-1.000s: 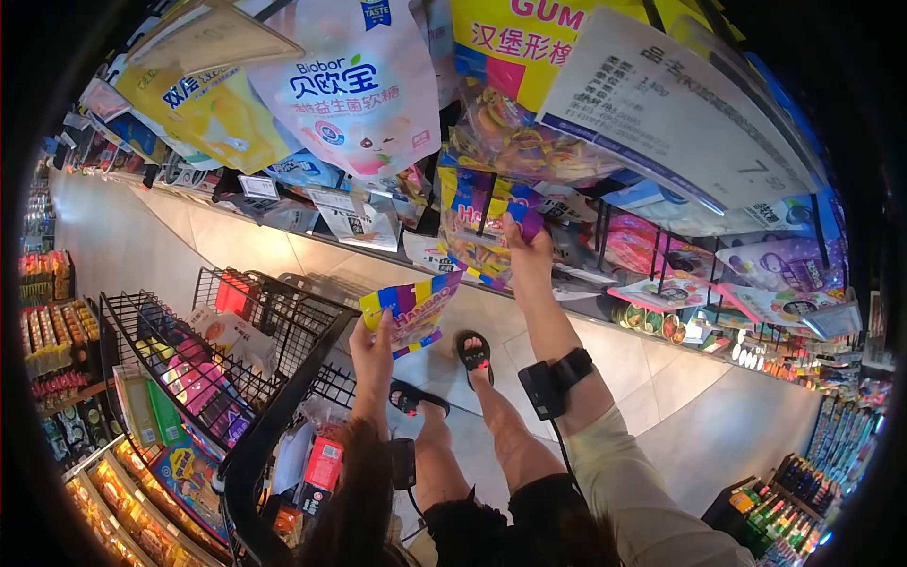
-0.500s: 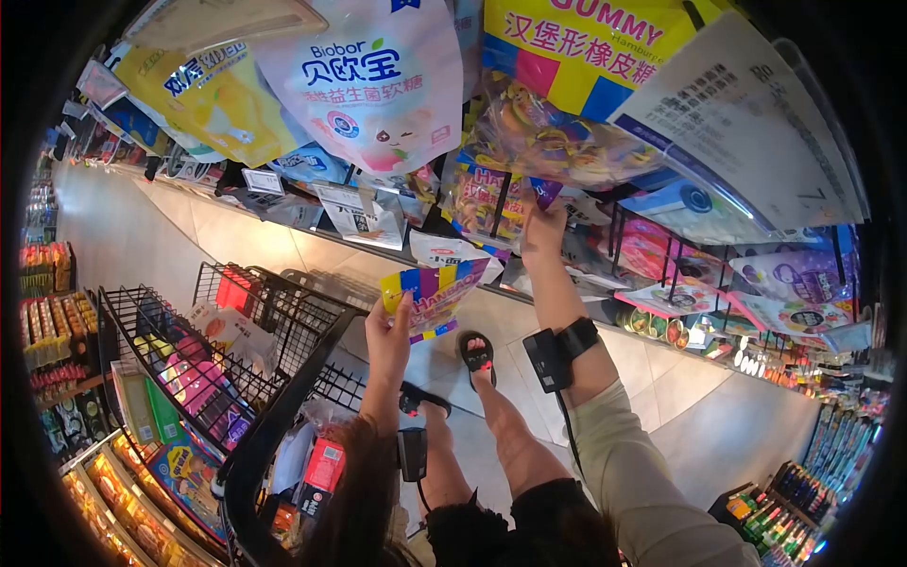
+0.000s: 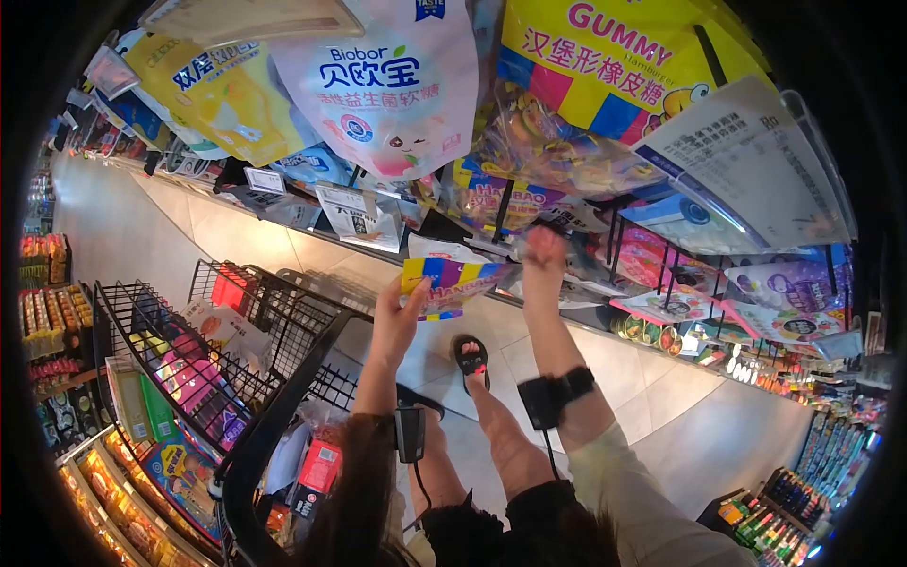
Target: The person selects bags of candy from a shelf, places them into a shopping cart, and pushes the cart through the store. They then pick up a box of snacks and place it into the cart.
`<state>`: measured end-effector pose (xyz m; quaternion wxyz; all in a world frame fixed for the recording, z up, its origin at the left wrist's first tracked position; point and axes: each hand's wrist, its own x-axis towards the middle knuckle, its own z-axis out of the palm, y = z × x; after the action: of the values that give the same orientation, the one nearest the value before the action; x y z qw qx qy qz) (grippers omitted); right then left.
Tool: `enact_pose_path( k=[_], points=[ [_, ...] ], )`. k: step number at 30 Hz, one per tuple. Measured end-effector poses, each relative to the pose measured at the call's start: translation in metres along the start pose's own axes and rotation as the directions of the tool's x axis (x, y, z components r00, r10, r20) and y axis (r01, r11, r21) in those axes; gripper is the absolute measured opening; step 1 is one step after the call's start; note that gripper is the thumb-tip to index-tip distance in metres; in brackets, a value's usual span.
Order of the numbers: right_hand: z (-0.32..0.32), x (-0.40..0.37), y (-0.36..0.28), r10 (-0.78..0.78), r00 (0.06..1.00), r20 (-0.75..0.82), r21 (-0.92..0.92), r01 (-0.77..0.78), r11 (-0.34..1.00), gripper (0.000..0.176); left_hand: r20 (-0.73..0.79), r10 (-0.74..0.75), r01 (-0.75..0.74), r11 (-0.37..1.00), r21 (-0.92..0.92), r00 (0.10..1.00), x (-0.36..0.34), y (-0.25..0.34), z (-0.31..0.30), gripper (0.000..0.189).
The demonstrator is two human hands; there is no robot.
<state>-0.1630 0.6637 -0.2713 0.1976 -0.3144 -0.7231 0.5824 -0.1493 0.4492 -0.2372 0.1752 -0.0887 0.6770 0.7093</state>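
A shiny yellow, blue and purple plastic packet (image 3: pixel 453 286), lettering blurred, was above the pale tiled floor (image 3: pixel 652 378), pinched by the left hand (image 3: pixel 397 317) between closed fingers. The blurred right hand (image 3: pixel 545 252) was near its other end, finger state unclear. Beyond hung a yellow-topped plastic bag (image 3: pixel 605 66) reading "GUMMY" and a pale-pink pouch (image 3: pixel 387 109) reading "Biobor".

Motion blurs the right hand (image 3: pixel 544 253) near the centre of the frame, so whether it holds anything cannot be told. Left of centre, some fingers of the left hand (image 3: pixel 397 317) are hidden behind the colourful packet (image 3: pixel 455 286). The top edge cuts off the pale pouch (image 3: pixel 383 113) and the yellow gummy bag (image 3: pixel 590 61). Upper right, small print on the price card (image 3: pixel 737 156) is blurred; lower right, the shelved goods (image 3: pixel 746 518) are too small to identify
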Motion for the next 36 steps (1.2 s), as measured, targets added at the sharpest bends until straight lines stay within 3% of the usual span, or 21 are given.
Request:
enact_pose_path(
  k=[1,3,4,7,9,12,16,23,25,30,36],
  points=[
    [-0.012,-0.011,0.008,0.037,0.959,0.281,0.026,-0.046,0.999,0.025,-0.001,0.002,-0.002,1.000,-0.001,1.000,0.002,-0.001,0.001,0.025],
    [-0.024,-0.039,-0.007,0.126,0.886,0.447,0.243,-0.256,0.936,0.024,0.077,-0.095,0.100,0.993,-0.066,0.992,0.006,-0.002,0.004,0.024],
    [-0.026,-0.052,-0.015,0.121,0.884,0.452,0.247,-0.254,0.935,0.024,0.071,-0.091,0.095,0.993,-0.064,0.993,0.008,-0.001,0.006,0.024],
    [-0.029,-0.069,-0.024,0.086,0.899,0.429,0.325,-0.243,0.914,0.019,0.084,-0.168,0.170,0.985,-0.028,0.982,0.013,-0.003,0.017,0.020],
    [-0.033,-0.063,-0.017,0.168,0.918,0.360,0.143,-0.232,0.962,0.017,0.079,-0.124,0.130,0.988,-0.077,0.989,0.017,-0.005,0.027,0.020],
    [-0.034,-0.045,-0.005,0.106,0.939,0.328,0.088,-0.142,0.986,0.018,0.058,-0.101,0.107,0.988,-0.114,0.993,0.027,0.002,0.034,0.016],
    [-0.025,-0.035,-0.022,0.051,0.971,0.233,0.181,-0.095,0.979,0.016,0.054,-0.032,0.040,0.989,-0.141,0.998,0.040,0.011,0.034,0.016],
    [-0.016,-0.026,-0.047,0.115,0.973,0.200,0.114,-0.140,0.984,0.017,0.046,0.064,-0.057,0.988,-0.146,0.997,0.057,0.027,0.032,0.017],
    [-0.010,-0.023,-0.054,0.112,0.974,0.197,0.266,-0.163,0.950,0.020,0.049,0.076,-0.068,0.987,-0.149,0.996,0.063,0.028,0.034,0.018],
    [-0.007,-0.006,-0.044,0.111,0.973,0.203,0.269,-0.164,0.949,0.020,0.051,0.086,-0.074,0.978,-0.197,0.995,0.069,0.040,0.040,0.018],
    [-0.003,-0.003,-0.039,0.114,0.985,0.133,0.318,-0.151,0.936,0.019,0.063,0.100,-0.096,0.994,-0.058,0.993,0.079,0.035,0.042,0.019]
  ],
)
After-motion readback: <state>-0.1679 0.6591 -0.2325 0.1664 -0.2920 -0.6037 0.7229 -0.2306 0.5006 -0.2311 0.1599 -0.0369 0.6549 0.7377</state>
